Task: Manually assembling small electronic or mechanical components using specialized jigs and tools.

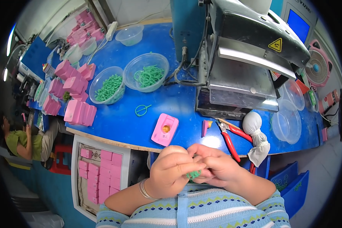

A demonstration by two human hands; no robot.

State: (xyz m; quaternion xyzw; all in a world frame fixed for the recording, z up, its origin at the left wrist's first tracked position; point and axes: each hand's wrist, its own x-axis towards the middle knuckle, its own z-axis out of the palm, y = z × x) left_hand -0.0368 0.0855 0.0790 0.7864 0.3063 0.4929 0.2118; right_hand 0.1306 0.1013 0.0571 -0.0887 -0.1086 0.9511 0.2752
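My left hand [171,170] and my right hand [216,164] meet in front of my body, fingers closed and pressed together. Between them a small curly green piece [193,174] shows below the fingertips; the rest of it is hidden. Just beyond my hands lies a pink rubber-like block [165,129] with a hollow that shows a yellowish spot. To its right is a small pink-and-yellow piece [206,128]. Farther off, a single green ring with a stem [142,110] lies on the blue table [114,127].
Clear bowls hold green pieces [109,88] and green rings [149,77]. Pink blocks [79,113] are stacked at left. Red-handled pliers [230,144] and a tied white cloth bag [257,138] lie right, below a machine [247,72]. An open drawer [76,178] holds pink blocks. Another person [24,140] sits far left.
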